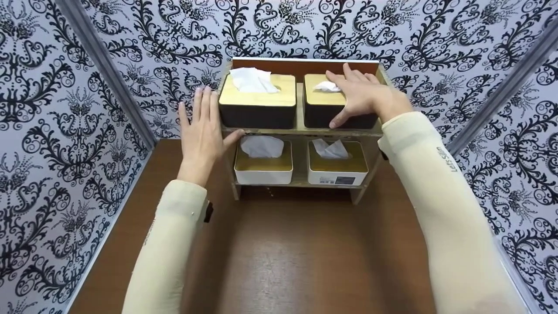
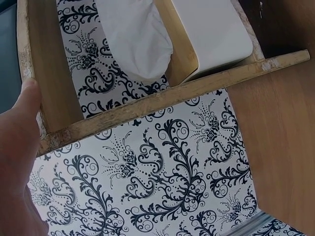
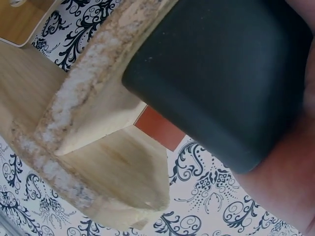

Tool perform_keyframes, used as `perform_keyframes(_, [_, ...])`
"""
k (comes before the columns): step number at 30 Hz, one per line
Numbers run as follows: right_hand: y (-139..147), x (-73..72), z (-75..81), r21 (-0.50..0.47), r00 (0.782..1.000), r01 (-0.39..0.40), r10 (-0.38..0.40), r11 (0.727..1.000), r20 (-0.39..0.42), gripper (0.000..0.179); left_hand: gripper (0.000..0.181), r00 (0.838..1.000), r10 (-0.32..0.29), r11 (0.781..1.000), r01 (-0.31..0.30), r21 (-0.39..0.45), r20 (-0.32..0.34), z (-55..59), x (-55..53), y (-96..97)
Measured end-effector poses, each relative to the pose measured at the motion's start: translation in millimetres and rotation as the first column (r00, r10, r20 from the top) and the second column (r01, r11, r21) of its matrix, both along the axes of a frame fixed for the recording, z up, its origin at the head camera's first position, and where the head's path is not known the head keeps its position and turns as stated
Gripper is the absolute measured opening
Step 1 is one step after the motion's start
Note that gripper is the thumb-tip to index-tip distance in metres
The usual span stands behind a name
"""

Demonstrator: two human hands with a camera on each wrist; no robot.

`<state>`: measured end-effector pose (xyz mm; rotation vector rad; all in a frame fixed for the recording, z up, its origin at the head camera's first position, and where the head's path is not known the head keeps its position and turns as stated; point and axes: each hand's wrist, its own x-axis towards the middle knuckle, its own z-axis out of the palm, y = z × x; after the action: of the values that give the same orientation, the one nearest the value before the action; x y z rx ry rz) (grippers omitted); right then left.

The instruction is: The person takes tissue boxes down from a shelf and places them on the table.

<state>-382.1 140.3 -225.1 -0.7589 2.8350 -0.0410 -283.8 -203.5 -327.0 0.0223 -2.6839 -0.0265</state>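
In the head view my right hand [image 1: 359,93] spans the top-right tissue box [image 1: 320,98], a black box with a light wood lid and a white tissue poking out. Its thumb lies on the front face and its fingers reach over the lid toward the back. The right wrist view shows the dark box [image 3: 211,73] against the palm, above the shelf's rough edge. My left hand [image 1: 202,126] is at the wooden shelf's [image 1: 301,131] left side, fingers extended and thumb at the front edge. Beside those fingers sits another black tissue box [image 1: 257,115] with a wood lid.
On the lower level stand two white tissue boxes, the left one [image 1: 263,176] and the right one [image 1: 338,176], both with wood-coloured lids and tissues sticking out. The shelf is on a brown table [image 1: 279,261], with black-and-white patterned walls [image 1: 183,35] behind and at both sides.
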Motion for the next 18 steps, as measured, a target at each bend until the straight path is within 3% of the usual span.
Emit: perform_keyframes(18, [2.3, -1.7, 0.0, -0.052, 0.993, -0.081, 0.076, 0.995, -0.086, 0.127, 0.110, 1.000, 0.005, 1.000, -0.005, -0.015, 0.029, 0.3, -1.2, 0.1])
